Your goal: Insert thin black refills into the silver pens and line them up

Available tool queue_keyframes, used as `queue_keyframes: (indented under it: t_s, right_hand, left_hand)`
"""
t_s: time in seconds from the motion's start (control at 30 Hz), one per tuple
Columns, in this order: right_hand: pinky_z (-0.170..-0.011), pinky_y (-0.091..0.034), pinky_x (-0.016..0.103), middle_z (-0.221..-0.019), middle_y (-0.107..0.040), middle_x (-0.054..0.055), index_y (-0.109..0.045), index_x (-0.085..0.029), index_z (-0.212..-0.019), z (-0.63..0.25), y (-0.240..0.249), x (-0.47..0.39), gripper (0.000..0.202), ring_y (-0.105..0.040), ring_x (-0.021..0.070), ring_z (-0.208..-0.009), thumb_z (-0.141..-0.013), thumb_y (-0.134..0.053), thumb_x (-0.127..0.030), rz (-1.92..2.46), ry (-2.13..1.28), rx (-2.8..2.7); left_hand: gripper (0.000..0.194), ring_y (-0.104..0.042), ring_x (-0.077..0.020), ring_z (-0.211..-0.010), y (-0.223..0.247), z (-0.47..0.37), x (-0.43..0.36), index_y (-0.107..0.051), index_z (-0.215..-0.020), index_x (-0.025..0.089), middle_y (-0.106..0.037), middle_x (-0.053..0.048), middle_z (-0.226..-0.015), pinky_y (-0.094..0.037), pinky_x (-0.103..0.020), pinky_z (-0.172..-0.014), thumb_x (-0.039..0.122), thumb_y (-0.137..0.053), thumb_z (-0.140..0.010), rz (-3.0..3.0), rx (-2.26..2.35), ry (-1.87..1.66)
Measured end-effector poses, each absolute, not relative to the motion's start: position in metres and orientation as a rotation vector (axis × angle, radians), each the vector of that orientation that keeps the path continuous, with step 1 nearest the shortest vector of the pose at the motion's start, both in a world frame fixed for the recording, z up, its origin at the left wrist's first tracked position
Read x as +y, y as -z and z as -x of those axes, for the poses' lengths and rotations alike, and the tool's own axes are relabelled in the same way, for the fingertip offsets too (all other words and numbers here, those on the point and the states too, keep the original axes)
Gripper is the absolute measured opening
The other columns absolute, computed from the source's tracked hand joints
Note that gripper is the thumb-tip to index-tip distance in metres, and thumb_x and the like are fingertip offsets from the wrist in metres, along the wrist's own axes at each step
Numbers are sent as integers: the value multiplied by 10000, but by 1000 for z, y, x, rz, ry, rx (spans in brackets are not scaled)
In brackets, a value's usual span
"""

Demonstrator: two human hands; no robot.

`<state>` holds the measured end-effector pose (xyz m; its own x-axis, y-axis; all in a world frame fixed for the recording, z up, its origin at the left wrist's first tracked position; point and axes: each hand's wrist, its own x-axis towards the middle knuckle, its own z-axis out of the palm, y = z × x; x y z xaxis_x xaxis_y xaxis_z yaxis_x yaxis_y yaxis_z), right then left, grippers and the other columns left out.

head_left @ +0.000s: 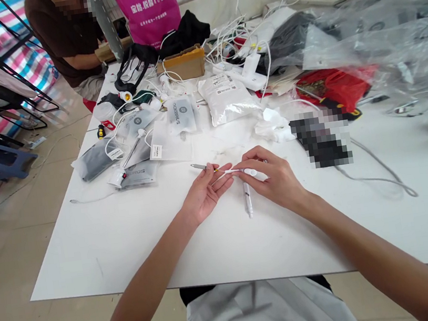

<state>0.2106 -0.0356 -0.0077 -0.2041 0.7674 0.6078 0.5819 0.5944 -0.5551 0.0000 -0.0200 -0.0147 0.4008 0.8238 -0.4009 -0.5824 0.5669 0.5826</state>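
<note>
Between the thumb and fingers of my left hand (204,196) is a slim grey pointed piece (198,166), like the front part of a pen, its point facing left. A bit of yellow shows behind it, by my thumb. My right hand (277,175) pinches a thin white stick-like piece (233,170) whose end meets the fingertips of my left hand. Whether the two pieces join cannot be made out. A white tube (251,172) shows under my right fingers, partly hidden. Just below, a white pen-like barrel (248,201) lies on the white table (140,256).
Bagged items (96,158) and a white packet (227,97) lie beyond my hands. Tangled white cables, an open cardboard box (183,65) and a pink bag (147,10) stand at the back. Plastic wrap (380,36) is heaped right. A person (66,43) sits far left.
</note>
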Motion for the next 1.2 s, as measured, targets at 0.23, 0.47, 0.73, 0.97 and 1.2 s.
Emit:
queue_keyframes:
  t_s: [0.23, 0.47, 0.73, 0.97, 1.2]
  right_hand:
    - [-668, -525, 313, -974, -678, 51, -781, -258, -1063, -209, 9, -37, 83, -649, 156, -776, -1007, -720, -255, 1054, -217, -1866]
    - [-652, -524, 314, -974, -677, 44, -751, -259, -1015, -205, 11, -40, 37, -650, 156, -776, -1006, -716, -258, 1090, -272, -1798]
    - [-657, -525, 335, -963, -647, 40, -738, -273, -1029, -201, 18, -41, 61, -624, 162, -761, -995, -719, -227, 1047, -285, -1712]
    - [-638, -506, 328, -993, -651, 56, -733, -252, -1014, -204, 17, -42, 74, -633, 170, -793, -1005, -676, -205, 1095, -253, -1822]
    - [-619, -506, 324, -957, -639, 49, -737, -257, -976, -199, 19, -43, 54, -605, 158, -752, -1003, -696, -235, 1083, -295, -1760]
  left_hand:
    - [207, -764, -234, -1237, 11, -2, -22, -694, -1042, 173, -770, -138, -1341, -527, -395, -1213, 373, -742, -1020, -411, 677, -966]
    - [235, -705, -239, -1344, 8, -4, -24, -741, -1136, 177, -763, -117, -1363, -475, -392, -1263, 391, -695, -1052, -461, 636, -997]
    - [275, -743, -286, -1264, 6, 1, -24, -727, -1178, 246, -648, -72, -1553, -621, -363, -1012, 470, -725, -1018, -556, 635, -917]
    - [293, -764, -231, -1155, 7, 4, -21, -712, -1069, 221, -710, -95, -1450, -567, -221, -727, 505, -733, -1002, -622, 687, -897]
    - [237, -740, -101, -869, 9, 0, -22, -720, -1030, 200, -753, -87, -1363, -561, -190, -688, 437, -733, -1018, -527, 675, -950]
